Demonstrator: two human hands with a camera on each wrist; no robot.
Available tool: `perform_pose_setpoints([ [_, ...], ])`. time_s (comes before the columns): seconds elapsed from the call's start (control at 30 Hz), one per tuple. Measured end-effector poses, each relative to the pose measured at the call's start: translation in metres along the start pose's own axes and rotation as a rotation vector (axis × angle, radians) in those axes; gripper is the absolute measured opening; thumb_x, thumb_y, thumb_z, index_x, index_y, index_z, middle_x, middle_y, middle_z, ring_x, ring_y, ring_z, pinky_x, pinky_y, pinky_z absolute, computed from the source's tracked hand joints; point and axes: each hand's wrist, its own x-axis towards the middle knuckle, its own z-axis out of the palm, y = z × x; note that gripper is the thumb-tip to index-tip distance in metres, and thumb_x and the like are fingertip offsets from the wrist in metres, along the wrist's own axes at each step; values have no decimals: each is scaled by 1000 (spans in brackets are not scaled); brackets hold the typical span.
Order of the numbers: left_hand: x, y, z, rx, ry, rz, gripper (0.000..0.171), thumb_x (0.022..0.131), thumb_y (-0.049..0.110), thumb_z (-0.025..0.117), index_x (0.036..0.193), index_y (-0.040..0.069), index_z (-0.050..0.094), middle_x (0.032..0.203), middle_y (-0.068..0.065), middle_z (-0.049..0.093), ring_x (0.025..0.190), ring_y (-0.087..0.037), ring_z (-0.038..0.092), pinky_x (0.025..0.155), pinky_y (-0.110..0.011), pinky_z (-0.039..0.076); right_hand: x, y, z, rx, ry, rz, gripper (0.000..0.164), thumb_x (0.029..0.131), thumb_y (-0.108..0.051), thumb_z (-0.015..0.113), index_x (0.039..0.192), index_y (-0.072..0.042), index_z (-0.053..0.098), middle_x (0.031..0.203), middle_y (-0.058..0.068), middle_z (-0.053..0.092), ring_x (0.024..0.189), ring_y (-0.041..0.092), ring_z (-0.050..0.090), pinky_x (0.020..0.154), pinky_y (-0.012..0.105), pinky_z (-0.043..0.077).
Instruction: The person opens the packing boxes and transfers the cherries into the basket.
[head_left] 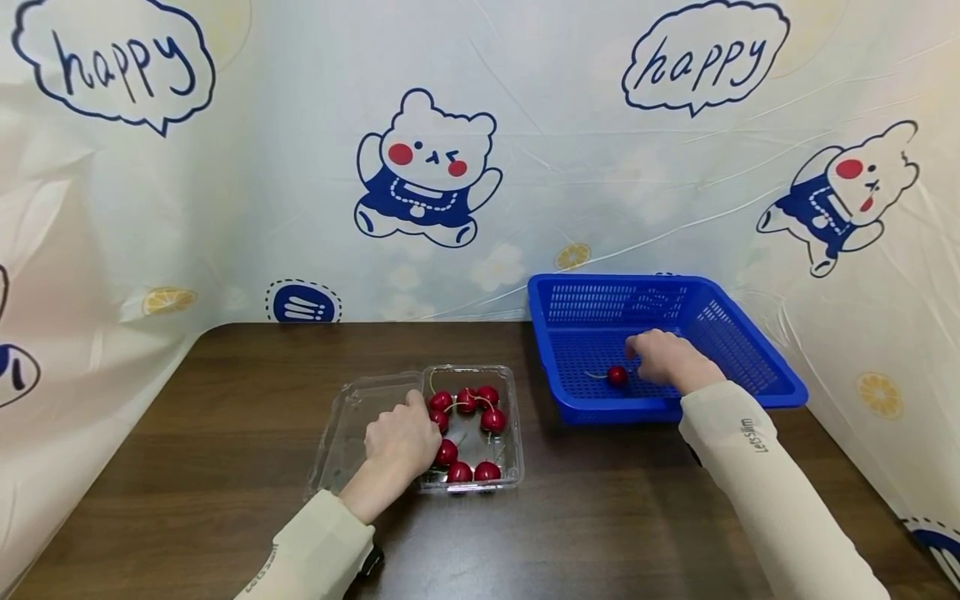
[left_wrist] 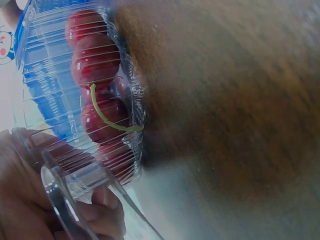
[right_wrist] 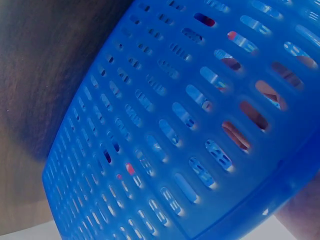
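A clear plastic clamshell box (head_left: 514, 433) lies opened on the table, its lid (head_left: 352, 425) folded out to the left. Several red cherries (head_left: 492, 420) with green stems sit inside it. At the hinge between lid and box, my left hand (head_left: 401, 437) grips the edge; curled fingers (left_wrist: 107, 202) show beside the plastic in the left wrist view. My right hand (head_left: 671, 360) hangs inside the blue basket (head_left: 551, 379), fingers loosely bent. Just below and left of them, one cherry (head_left: 617, 377) rests on the basket floor. The right fingertips are partly hidden, and I see nothing held there.
The slotted basket wall (right_wrist: 150, 125) fills most of the right wrist view. Brown table (head_left: 225, 417) surface lies around the box and basket. A printed curtain (head_left: 300, 167) with bears hangs behind the table and along both sides.
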Motion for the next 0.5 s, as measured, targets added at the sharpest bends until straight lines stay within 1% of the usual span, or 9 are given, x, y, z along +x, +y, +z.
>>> perform_pose_setpoints([
  [0.3,-1,0,0,0,5,3,29,89,24,56,98,-3,52,69,-19,63,54,-34,59,45,-44,50,-2,0,-3,3,-7,-2,32,87,-3,61,119,0,63,120,29,64,91,36,59,89,63,50],
  [0.5,-1,0,0,2,8,9,28,90,23,55,97,-3,51,68,-19,62,54,-34,60,45,-45,50,-3,2,-5,-4,34,-29,32,88,-7,62,119,0,64,119,28,65,97,39,61,88,63,49],
])
